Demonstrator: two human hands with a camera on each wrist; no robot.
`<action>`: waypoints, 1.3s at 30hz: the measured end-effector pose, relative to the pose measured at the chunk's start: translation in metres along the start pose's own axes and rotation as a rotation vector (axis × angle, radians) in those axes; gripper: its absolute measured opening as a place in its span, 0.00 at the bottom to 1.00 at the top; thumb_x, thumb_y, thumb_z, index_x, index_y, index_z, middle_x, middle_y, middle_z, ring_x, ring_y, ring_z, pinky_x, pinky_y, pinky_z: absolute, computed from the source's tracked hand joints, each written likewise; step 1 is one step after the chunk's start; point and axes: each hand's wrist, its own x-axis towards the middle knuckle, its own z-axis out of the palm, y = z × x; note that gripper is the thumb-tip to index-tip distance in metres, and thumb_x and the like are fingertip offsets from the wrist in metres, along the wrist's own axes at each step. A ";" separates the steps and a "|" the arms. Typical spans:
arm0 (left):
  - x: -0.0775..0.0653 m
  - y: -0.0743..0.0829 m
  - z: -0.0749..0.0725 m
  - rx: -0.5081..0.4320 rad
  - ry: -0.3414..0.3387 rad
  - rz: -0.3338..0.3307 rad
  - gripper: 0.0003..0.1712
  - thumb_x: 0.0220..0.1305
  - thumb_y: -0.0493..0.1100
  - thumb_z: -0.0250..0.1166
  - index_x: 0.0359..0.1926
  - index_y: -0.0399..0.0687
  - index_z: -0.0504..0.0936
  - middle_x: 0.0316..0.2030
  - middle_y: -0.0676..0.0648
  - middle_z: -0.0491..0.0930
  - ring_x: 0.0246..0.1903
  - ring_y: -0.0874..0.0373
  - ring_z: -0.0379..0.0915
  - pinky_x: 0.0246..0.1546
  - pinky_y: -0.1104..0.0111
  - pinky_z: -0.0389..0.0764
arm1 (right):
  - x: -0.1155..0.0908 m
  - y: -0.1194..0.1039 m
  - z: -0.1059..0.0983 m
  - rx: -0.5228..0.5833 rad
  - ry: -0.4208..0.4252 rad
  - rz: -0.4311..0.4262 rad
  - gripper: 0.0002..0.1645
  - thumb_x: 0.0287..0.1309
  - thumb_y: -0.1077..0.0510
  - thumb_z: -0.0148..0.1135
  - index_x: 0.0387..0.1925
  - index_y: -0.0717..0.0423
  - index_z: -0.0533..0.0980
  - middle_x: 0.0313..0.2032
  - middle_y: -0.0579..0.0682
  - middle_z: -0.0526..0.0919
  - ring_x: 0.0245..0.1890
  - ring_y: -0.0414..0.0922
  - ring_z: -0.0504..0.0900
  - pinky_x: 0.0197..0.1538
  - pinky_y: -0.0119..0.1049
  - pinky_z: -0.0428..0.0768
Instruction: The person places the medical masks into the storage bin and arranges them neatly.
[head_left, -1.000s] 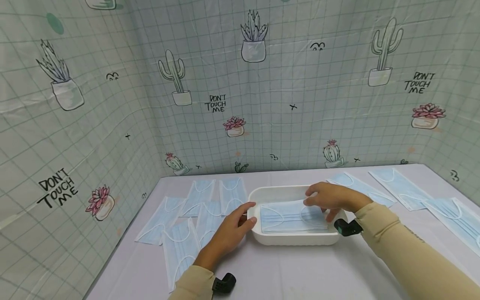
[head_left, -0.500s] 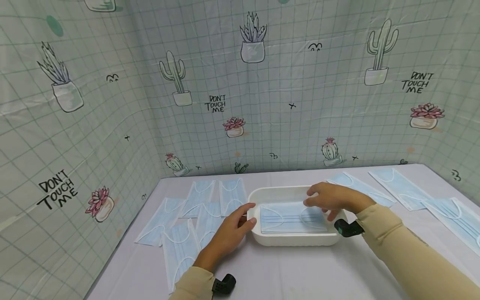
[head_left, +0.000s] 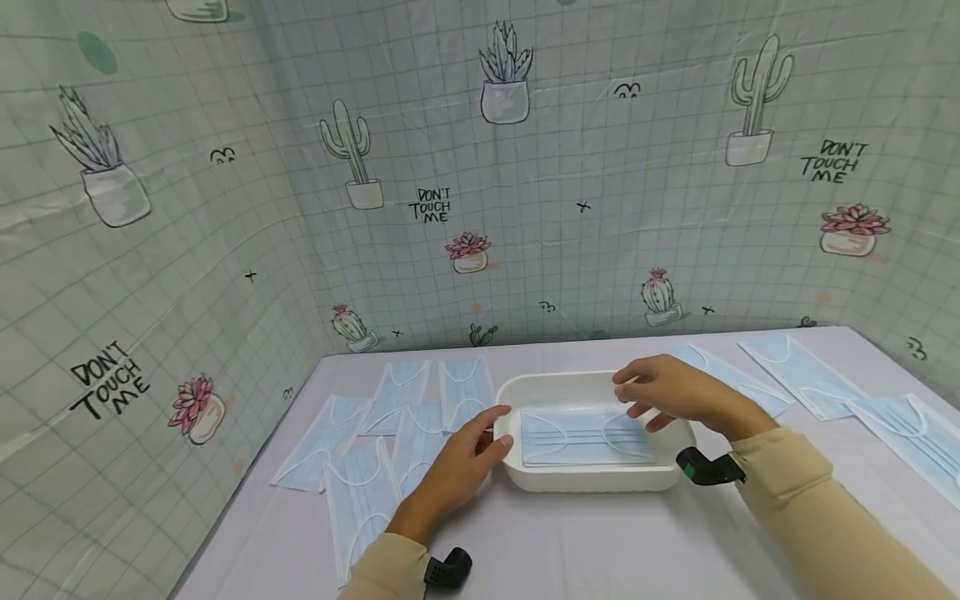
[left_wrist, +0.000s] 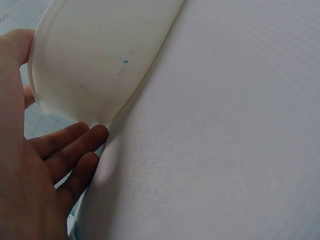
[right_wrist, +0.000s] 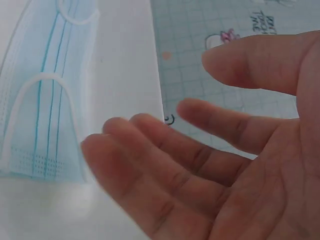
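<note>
A white plastic tray [head_left: 592, 481] sits on the table with a light-blue face mask [head_left: 577, 450] lying flat inside, its two white ear loops on top. At the tray's left end, my left hand [head_left: 461, 454] holds the rim with thumb and forefinger; the left wrist view shows the other fingers under the tray's outer wall [left_wrist: 95, 65]. My right hand [head_left: 678, 392] hovers over the tray's right end, fingers loosely bent, nothing between them. In the right wrist view, the mask [right_wrist: 47, 115] lies beside the fingertips [right_wrist: 107, 155], apart from them.
On the left side of the table, several face masks [head_left: 363, 492] lie spread out and partly overlapping. More masks [head_left: 798, 379] are on the right, partly behind the right arm. A patterned curtain [head_left: 585, 167] surrounds the table's back and sides.
My right hand has lifted off the mask in the tray and drawn slightly up and to the right. The left hand, tray and mask have stayed in place.
</note>
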 end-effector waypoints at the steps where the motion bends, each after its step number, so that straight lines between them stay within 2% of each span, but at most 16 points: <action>1: 0.000 0.000 0.000 0.000 0.003 -0.002 0.29 0.75 0.55 0.55 0.73 0.57 0.67 0.57 0.47 0.78 0.50 0.57 0.76 0.48 0.61 0.77 | -0.001 0.001 0.000 0.025 0.005 -0.025 0.32 0.68 0.53 0.61 0.65 0.70 0.69 0.59 0.65 0.77 0.49 0.55 0.83 0.43 0.46 0.84; 4: 0.000 0.000 -0.001 -0.008 0.001 0.001 0.29 0.75 0.55 0.55 0.73 0.56 0.66 0.58 0.46 0.78 0.51 0.57 0.76 0.49 0.60 0.77 | -0.005 0.006 0.000 0.101 0.025 -0.092 0.31 0.70 0.52 0.60 0.65 0.69 0.69 0.58 0.64 0.78 0.51 0.55 0.83 0.46 0.46 0.83; 8: 0.000 0.000 -0.002 -0.011 -0.008 0.003 0.30 0.75 0.55 0.55 0.73 0.57 0.66 0.58 0.46 0.77 0.52 0.57 0.76 0.50 0.60 0.77 | -0.008 0.014 -0.001 0.173 0.057 -0.121 0.29 0.72 0.52 0.57 0.65 0.67 0.68 0.57 0.64 0.79 0.52 0.56 0.82 0.48 0.44 0.82; 13: 0.000 0.002 -0.004 -0.009 0.000 0.001 0.29 0.75 0.55 0.55 0.73 0.57 0.66 0.57 0.46 0.78 0.51 0.57 0.76 0.49 0.60 0.77 | -0.010 0.015 -0.003 0.189 0.112 -0.157 0.27 0.73 0.54 0.55 0.64 0.67 0.69 0.55 0.65 0.79 0.51 0.55 0.83 0.48 0.42 0.82; 19: 0.002 0.003 -0.005 -0.004 -0.007 0.005 0.29 0.75 0.55 0.55 0.73 0.57 0.66 0.57 0.47 0.78 0.51 0.57 0.76 0.49 0.60 0.77 | -0.018 0.022 -0.013 0.180 0.227 -0.175 0.27 0.75 0.54 0.53 0.64 0.70 0.69 0.53 0.65 0.81 0.47 0.48 0.85 0.46 0.41 0.83; 24: 0.002 0.002 -0.004 -0.009 -0.012 -0.001 0.29 0.75 0.54 0.55 0.73 0.57 0.66 0.57 0.47 0.78 0.51 0.57 0.76 0.49 0.59 0.77 | -0.025 0.036 -0.021 0.184 0.298 -0.162 0.27 0.75 0.54 0.52 0.63 0.72 0.68 0.53 0.65 0.80 0.45 0.43 0.85 0.45 0.39 0.83; 31: 0.000 -0.003 -0.004 -0.015 -0.027 0.001 0.29 0.76 0.55 0.54 0.74 0.57 0.66 0.58 0.46 0.78 0.53 0.56 0.76 0.51 0.59 0.76 | -0.029 0.054 -0.032 0.145 0.341 -0.110 0.29 0.76 0.50 0.51 0.65 0.70 0.67 0.54 0.67 0.79 0.44 0.41 0.84 0.45 0.38 0.83; 39: 0.001 0.001 -0.005 -0.017 -0.027 0.012 0.29 0.76 0.55 0.54 0.73 0.55 0.66 0.58 0.46 0.78 0.52 0.57 0.76 0.50 0.61 0.77 | -0.031 0.070 -0.047 0.090 0.372 -0.043 0.31 0.77 0.46 0.48 0.66 0.67 0.67 0.55 0.66 0.78 0.43 0.34 0.83 0.45 0.36 0.83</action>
